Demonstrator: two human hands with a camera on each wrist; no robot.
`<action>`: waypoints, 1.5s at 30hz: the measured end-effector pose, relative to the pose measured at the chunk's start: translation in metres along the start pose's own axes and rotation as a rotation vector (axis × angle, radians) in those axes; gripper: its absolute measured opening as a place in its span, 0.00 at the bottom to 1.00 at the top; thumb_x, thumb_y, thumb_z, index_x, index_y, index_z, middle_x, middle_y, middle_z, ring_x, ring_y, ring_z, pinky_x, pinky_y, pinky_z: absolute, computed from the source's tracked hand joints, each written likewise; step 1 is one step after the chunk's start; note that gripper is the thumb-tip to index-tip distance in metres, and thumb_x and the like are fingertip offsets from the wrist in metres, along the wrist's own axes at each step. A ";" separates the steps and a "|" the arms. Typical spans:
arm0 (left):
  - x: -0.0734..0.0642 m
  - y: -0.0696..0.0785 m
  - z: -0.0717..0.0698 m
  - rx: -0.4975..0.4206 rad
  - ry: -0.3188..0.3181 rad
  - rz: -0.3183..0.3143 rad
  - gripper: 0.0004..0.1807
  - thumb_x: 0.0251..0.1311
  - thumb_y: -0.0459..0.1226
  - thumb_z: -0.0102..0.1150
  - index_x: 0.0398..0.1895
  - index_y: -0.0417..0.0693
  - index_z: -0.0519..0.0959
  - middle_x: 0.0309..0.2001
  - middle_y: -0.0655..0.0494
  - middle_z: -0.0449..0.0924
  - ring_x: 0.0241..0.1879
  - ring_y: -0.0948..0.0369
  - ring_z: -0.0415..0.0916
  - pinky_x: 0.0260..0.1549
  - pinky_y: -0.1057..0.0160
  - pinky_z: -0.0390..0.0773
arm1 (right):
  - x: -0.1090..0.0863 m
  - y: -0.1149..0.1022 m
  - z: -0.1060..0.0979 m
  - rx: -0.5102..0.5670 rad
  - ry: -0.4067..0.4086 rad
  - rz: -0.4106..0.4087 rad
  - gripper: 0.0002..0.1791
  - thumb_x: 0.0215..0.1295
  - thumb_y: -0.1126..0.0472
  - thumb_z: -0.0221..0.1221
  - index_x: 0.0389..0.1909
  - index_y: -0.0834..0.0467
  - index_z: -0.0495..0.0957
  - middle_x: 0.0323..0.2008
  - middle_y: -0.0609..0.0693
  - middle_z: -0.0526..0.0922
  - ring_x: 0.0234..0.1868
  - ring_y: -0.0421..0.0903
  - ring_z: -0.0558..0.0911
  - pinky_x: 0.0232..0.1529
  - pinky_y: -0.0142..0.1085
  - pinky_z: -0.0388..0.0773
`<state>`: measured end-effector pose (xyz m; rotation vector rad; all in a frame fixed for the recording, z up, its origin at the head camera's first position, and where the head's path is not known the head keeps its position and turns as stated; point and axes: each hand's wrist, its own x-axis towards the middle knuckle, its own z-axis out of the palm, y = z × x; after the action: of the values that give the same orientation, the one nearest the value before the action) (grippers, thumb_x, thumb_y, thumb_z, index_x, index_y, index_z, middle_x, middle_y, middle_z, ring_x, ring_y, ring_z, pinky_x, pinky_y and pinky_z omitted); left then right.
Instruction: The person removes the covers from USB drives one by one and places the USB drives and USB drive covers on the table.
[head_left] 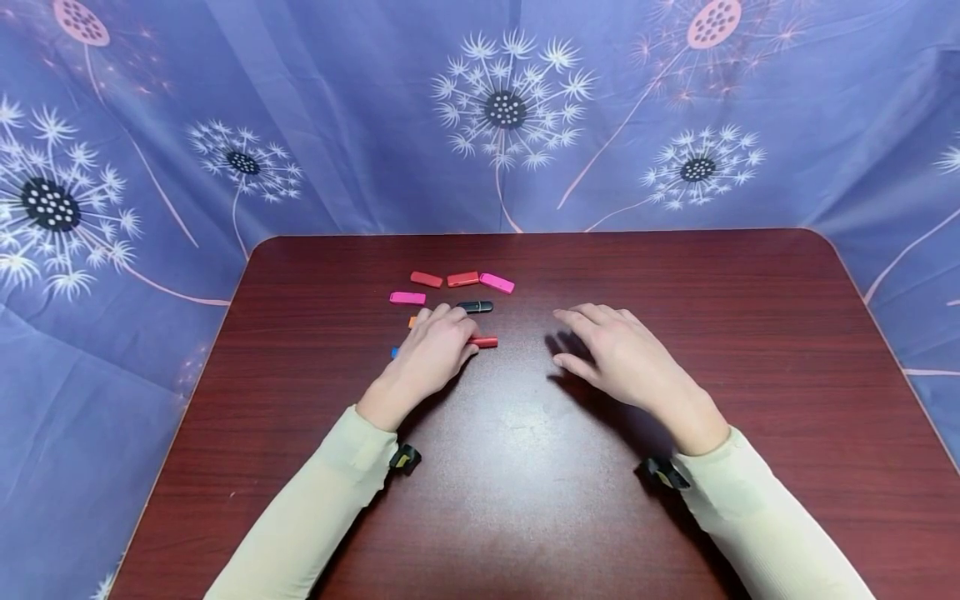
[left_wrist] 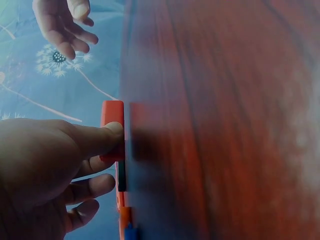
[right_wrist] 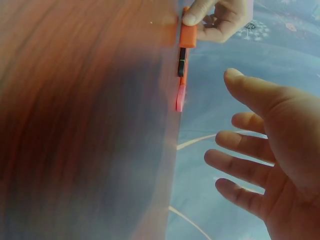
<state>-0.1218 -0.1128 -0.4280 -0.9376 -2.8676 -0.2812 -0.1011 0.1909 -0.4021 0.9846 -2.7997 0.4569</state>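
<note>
My left hand [head_left: 438, 354] pinches a red USB stick [head_left: 486, 342] between thumb and fingers; in the left wrist view the stick [left_wrist: 112, 110] appears just above the table. Right behind that hand lies a black USB stick [head_left: 477, 307]. An orange one [head_left: 412, 322] and a blue one [head_left: 395, 353] show only their ends beside the hand, the rest hidden by it. To the right, my right hand [head_left: 626, 354] hovers over the table, fingers loosely spread, holding nothing; the right wrist view shows its palm side [right_wrist: 270, 150].
Farther back lie two red sticks, one [head_left: 426, 279] left of the other [head_left: 462, 279], and a pink stick [head_left: 497, 283] touching or nearly touching the second. Another pink stick [head_left: 407, 298] lies to the left. The dark wooden table [head_left: 712, 292] meets a blue flowered cloth [head_left: 375, 125] behind.
</note>
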 end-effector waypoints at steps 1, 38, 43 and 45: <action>0.000 0.001 0.000 0.001 0.000 0.003 0.05 0.70 0.41 0.71 0.41 0.50 0.87 0.39 0.56 0.81 0.43 0.53 0.76 0.41 0.53 0.71 | 0.001 -0.001 0.001 0.000 0.002 -0.002 0.35 0.70 0.46 0.69 0.70 0.62 0.76 0.59 0.59 0.83 0.61 0.59 0.81 0.59 0.58 0.75; 0.001 0.040 -0.026 -0.209 0.145 0.137 0.06 0.68 0.36 0.71 0.45 0.49 0.86 0.38 0.58 0.76 0.40 0.56 0.73 0.37 0.57 0.70 | 0.017 -0.026 0.007 0.209 0.087 -0.098 0.20 0.71 0.55 0.70 0.57 0.62 0.84 0.51 0.52 0.87 0.53 0.52 0.85 0.59 0.53 0.77; 0.000 0.043 -0.028 -0.214 0.158 0.145 0.06 0.69 0.36 0.71 0.46 0.49 0.86 0.38 0.58 0.76 0.40 0.56 0.73 0.37 0.57 0.70 | 0.019 -0.028 0.008 0.244 0.124 -0.134 0.16 0.70 0.57 0.71 0.53 0.61 0.86 0.46 0.51 0.88 0.48 0.50 0.86 0.57 0.49 0.79; 0.000 0.044 -0.028 -0.214 0.164 0.149 0.06 0.69 0.36 0.71 0.46 0.49 0.86 0.38 0.58 0.76 0.40 0.56 0.73 0.37 0.57 0.70 | 0.019 -0.029 0.008 0.255 0.138 -0.145 0.14 0.69 0.58 0.72 0.51 0.61 0.86 0.45 0.50 0.88 0.47 0.49 0.86 0.55 0.49 0.79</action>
<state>-0.0942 -0.0843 -0.3946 -1.1010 -2.6398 -0.6287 -0.0981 0.1558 -0.3984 1.1467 -2.5695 0.8426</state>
